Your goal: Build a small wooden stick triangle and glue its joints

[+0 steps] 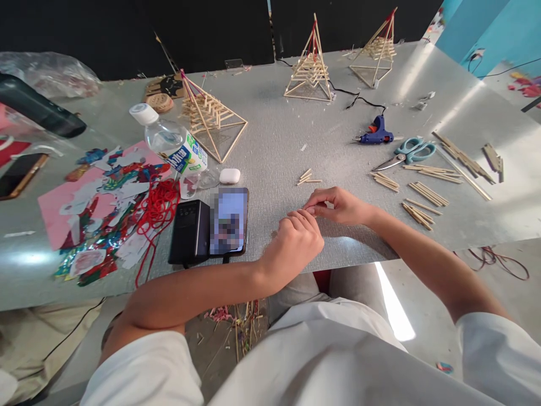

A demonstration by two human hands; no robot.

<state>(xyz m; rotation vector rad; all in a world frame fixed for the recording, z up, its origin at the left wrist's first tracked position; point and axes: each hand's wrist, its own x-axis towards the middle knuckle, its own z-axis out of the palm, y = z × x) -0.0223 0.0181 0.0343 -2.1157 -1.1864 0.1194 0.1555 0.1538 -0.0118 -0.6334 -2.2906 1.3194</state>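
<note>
Table [266,144] is gray, three stick pyramids [311,70] standing toward the back. Left hand [293,242] and right hand [338,206] meet near the front edge, fingertips bunched together, honestly can't tell if they're pinching anything. Scissors [409,151] and a blue glue gun [378,132] sit off right, and a few short wooden sticks [305,176] lie just past the hands.

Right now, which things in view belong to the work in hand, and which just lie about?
Likely part of the work:
- sticks, some just beyond the right hand
- stick pyramids
- glue gun
- scissors

Probably just lying about:
- bottle
- phones
- white case
- plastic bag
</note>
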